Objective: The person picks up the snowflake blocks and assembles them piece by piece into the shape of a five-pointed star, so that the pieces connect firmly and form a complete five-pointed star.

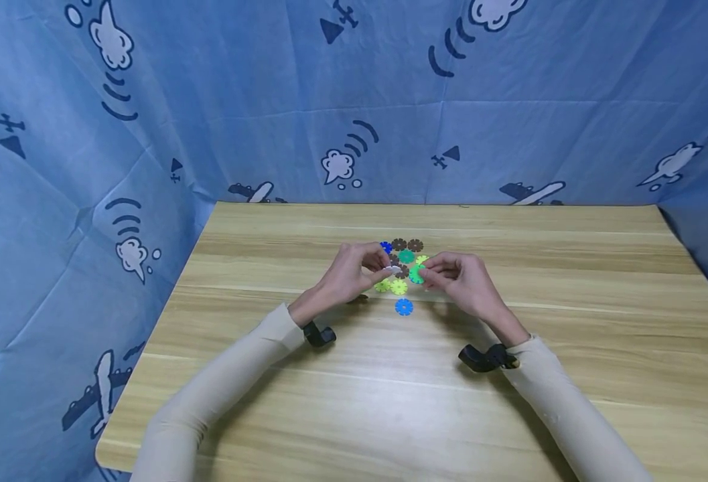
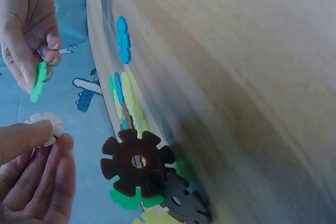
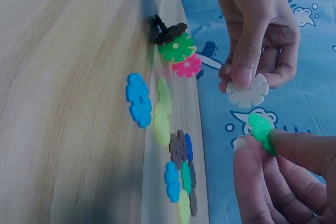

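Between the thumb and fingers of my left hand (image 1: 349,273) is a white notched plastic disc (image 3: 248,92). My right hand (image 1: 465,284) pinches a bright green notched disc (image 3: 261,131) by its edge. Both discs are held above the table, close to each other but apart in the wrist views. Beneath the hands lie more such discs: a light blue disc (image 1: 404,307) nearest me, a yellow disc (image 1: 398,287), a darker green disc (image 1: 406,256) and several brown ones. My fingers hide part of this cluster in the head view.
Near the left hand, brown discs (image 2: 123,156), a green disc (image 3: 177,49) and a pink disc (image 3: 187,66) stand close together; whether they are joined I cannot tell. The wooden table (image 1: 378,415) ends at a blue printed cloth (image 1: 390,73) behind and at the left.
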A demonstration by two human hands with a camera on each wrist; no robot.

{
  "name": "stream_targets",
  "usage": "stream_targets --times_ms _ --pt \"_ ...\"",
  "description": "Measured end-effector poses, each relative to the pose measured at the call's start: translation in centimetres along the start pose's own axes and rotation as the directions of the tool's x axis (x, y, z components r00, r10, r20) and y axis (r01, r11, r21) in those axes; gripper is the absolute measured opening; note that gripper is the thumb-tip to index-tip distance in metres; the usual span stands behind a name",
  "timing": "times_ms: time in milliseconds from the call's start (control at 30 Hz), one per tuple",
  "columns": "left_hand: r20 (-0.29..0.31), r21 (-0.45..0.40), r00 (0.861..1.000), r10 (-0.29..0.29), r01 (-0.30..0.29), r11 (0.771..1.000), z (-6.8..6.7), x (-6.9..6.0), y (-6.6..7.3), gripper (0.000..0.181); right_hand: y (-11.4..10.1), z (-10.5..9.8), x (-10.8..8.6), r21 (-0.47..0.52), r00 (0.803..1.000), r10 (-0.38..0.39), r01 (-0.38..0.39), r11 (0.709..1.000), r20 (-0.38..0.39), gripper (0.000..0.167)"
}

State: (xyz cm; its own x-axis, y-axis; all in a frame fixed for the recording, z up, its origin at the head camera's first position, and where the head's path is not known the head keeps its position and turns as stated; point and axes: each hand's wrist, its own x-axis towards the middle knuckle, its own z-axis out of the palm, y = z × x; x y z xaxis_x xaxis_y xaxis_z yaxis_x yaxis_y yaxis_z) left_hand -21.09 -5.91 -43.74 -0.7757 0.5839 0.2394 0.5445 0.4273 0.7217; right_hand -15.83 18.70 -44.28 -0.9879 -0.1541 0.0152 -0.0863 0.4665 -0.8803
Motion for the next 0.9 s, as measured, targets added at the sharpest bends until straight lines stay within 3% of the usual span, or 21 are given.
stream_targets --times_ms 200,467,900 --pt "0.002 -0.049 0.999 0.039 -0.039 0.998 0.43 -0.19 0.13 0.008 -0.29 0.28 0.04 0.06 0.999 0.03 -0.031 0.998 0.009 0.026" --pt "-0.015 -0.074 0.995 0.096 -0.096 0.993 0.77 -0.32 0.25 0.007 -0.54 0.38 -0.06 0.071 0.999 0.032 -0.034 0.997 0.022 0.025" --pt "-0.043 0.006 0.982 0.186 -0.186 0.982 0.9 -0.68 0.24 0.003 -0.72 0.56 -0.05 0.087 0.999 0.011 -0.014 0.996 0.039 0.027"
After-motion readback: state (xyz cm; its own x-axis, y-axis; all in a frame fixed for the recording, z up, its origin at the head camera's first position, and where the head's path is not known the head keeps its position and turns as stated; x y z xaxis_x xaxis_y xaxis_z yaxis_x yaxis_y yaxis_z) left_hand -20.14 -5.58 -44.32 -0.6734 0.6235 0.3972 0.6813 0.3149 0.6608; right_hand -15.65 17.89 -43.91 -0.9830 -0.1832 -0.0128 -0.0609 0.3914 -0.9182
